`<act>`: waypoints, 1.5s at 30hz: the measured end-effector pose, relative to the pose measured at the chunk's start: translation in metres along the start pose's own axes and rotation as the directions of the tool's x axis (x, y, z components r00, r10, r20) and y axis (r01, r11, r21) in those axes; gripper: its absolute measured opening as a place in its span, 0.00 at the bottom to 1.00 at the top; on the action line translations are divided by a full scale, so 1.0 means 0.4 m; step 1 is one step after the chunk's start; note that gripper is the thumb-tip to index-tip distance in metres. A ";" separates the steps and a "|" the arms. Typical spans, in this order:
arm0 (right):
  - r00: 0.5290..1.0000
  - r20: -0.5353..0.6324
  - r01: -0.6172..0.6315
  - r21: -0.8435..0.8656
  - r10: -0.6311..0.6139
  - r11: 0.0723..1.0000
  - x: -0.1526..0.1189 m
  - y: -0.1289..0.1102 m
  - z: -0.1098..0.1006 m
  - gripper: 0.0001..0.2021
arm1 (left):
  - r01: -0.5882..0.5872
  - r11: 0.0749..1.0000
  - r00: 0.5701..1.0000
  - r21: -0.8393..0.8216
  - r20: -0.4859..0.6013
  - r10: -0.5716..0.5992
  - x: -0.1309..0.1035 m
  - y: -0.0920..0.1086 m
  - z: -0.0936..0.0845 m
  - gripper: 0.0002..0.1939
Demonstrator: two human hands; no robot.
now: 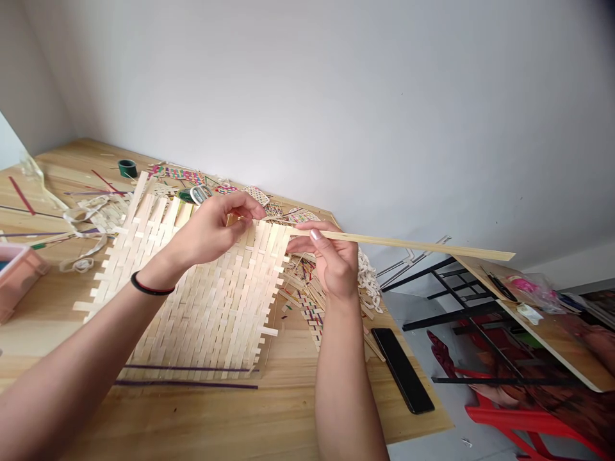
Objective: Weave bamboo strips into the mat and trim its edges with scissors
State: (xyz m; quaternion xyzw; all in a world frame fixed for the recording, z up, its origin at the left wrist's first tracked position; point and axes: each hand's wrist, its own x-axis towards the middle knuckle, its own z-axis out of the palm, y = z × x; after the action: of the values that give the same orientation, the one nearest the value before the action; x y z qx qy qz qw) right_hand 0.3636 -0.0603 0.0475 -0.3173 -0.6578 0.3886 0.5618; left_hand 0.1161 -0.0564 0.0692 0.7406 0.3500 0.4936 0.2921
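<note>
The right hand [336,262] is closed, thumb against fingers, on a long pale wooden strip [418,243] whose free end reaches out past the bench's right edge. The left hand [218,221] has its fingers bent and nearly together at the far edge of a woven slat mat [206,294]; whether it pinches a slat there, I cannot tell. The mat is over the bench [288,416], left of its middle.

The weaving looks well along: most of the mat is a close, regular weave. What seems unfinished is its far edge, where slat ends stand free and most of the strip lies outside the weave, and its sides, where ends jut unevenly.

Two thin purple strips [187,386] lie by the mat's near side. A black phone [402,370] rests along the bench's right edge, towards the near right corner; white braided cord [368,282] is heaped farther up that edge. Toward the far edge are scissors [199,194] and a green tape roll [127,168]; a pink plastic box [19,275] sits at the left.
</note>
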 end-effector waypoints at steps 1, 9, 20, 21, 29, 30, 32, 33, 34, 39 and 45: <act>1.000 -0.002 0.003 0.000 -0.003 1.000 0.000 0.000 0.000 0.10 | 0.002 1.000 1.000 0.001 0.003 -0.002 0.000 -0.001 0.000 0.11; 1.000 -0.003 0.009 -0.037 -0.009 0.999 -0.002 -0.002 0.000 0.11 | -0.006 1.000 1.000 -0.029 0.015 0.006 0.003 -0.005 0.001 0.08; 0.997 0.059 0.060 -0.064 -0.056 0.996 -0.005 -0.012 0.015 0.10 | -0.004 0.998 1.000 -0.065 0.008 0.005 0.005 -0.003 -0.001 0.06; 0.996 0.062 0.060 -0.055 -0.057 0.997 -0.004 -0.011 0.016 0.10 | -0.008 0.998 1.000 -0.062 0.009 0.008 0.005 -0.003 -0.002 0.06; 0.997 0.062 0.051 -0.048 -0.048 0.998 -0.002 -0.008 0.014 0.10 | -0.016 0.997 1.000 -0.074 0.013 0.017 0.006 0.003 -0.012 0.07; 0.997 0.058 0.045 -0.061 -0.042 0.997 -0.005 -0.014 0.015 0.10 | -0.016 0.997 1.000 -0.078 0.015 0.017 0.006 0.003 -0.012 0.07; 0.998 0.062 0.034 -0.101 -0.028 0.994 -0.011 -0.032 0.018 0.11 | -0.013 0.996 1.000 -0.085 0.024 0.015 0.007 0.005 -0.011 0.07; 0.998 0.066 0.031 -0.124 -0.023 0.992 -0.014 -0.041 0.020 0.12 | -0.011 0.996 1.000 -0.088 0.027 0.014 0.007 0.005 -0.010 0.06; 0.997 0.073 0.033 -0.144 -0.022 0.989 -0.017 -0.049 0.022 0.12 | -0.012 0.996 1.000 -0.092 0.028 0.014 0.007 0.005 -0.010 0.06; 0.995 0.101 0.036 -0.174 -0.019 0.984 -0.018 -0.052 0.025 0.14 | -0.023 0.996 0.999 -0.084 0.025 0.025 0.007 0.003 -0.012 0.08; 0.995 0.092 -0.047 -0.018 0.049 0.999 0.000 0.002 0.006 0.14 | -0.036 0.995 0.998 -0.090 0.047 0.041 0.005 -0.001 -0.019 0.08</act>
State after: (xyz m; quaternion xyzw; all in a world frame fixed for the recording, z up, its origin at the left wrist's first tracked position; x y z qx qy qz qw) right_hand 0.3613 -0.0600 0.0467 -0.3191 -0.6784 0.4111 0.5186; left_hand 0.1096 -0.0539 0.0725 0.7454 0.3061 0.4960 0.3236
